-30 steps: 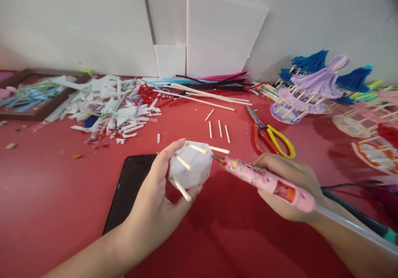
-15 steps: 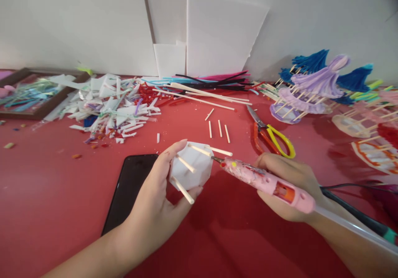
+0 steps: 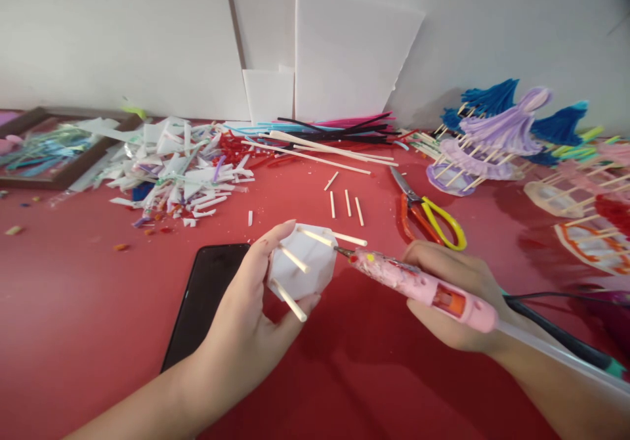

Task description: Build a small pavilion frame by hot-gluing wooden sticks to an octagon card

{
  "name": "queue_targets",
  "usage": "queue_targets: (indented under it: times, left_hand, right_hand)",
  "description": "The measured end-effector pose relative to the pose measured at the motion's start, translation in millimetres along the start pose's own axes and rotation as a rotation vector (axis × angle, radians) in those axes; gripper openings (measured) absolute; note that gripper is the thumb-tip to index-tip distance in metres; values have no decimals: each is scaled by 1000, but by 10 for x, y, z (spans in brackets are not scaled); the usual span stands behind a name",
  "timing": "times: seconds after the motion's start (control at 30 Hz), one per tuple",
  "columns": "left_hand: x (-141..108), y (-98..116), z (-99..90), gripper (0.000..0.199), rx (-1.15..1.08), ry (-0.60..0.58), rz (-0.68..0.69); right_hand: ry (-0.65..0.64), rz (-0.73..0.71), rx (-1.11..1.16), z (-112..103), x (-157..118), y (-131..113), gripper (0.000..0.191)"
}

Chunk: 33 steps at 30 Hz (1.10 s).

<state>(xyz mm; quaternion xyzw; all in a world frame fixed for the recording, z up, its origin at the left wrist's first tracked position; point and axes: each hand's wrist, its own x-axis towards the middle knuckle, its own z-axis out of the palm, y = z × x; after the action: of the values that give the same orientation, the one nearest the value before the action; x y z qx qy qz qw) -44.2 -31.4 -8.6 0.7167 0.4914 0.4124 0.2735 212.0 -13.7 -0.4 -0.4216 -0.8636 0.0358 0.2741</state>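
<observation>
My left hand [image 3: 253, 302] is closed around the edges of a small white foam board piece [image 3: 315, 272] with angled corners. Several short wooden sticks [image 3: 295, 259] stand out from its face. In my right hand [image 3: 455, 295] is a pink hot glue gun [image 3: 408, 279], smeared with dried glue near the front, with a clear glue stick [image 3: 556, 354] in its back end. Its metal nozzle points left, at the board's right edge close to one stick's end; whether it touches cannot be told. Several loose short sticks [image 3: 348, 203] lie behind the board.
Red-and-yellow-handled scissors [image 3: 428, 217] lie behind my right hand. A black phone [image 3: 201, 302] is beside my left. Foam scraps [image 3: 172, 164], pipe cleaners [image 3: 335, 128] and a brown frame [image 3: 63, 177] line the back. Fuzzy purple [image 3: 497, 131] and blue models stand at right.
Almost nothing differs. Both hands, the foam board piece and the glue gun hold nearly the same positions.
</observation>
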Motion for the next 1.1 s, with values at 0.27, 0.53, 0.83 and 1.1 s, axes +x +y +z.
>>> queue_targets:
  times: [0.27,0.53,0.83,1.1]
  left_hand:
    - [19,23,9,63,63,41,13]
    - [-6,15,8,65,21,5,0]
    - [24,7,12,58,78,101,-45]
    - [49,18,-6,45,104,139,-14]
  right_hand:
    - [4,23,15,-3,3,5,18]
    - [32,-7,0,17,8,12,16]
    - [24,34,71,-27,-43,18,16]
    - [-51,14,80,26,-75,-14,16]
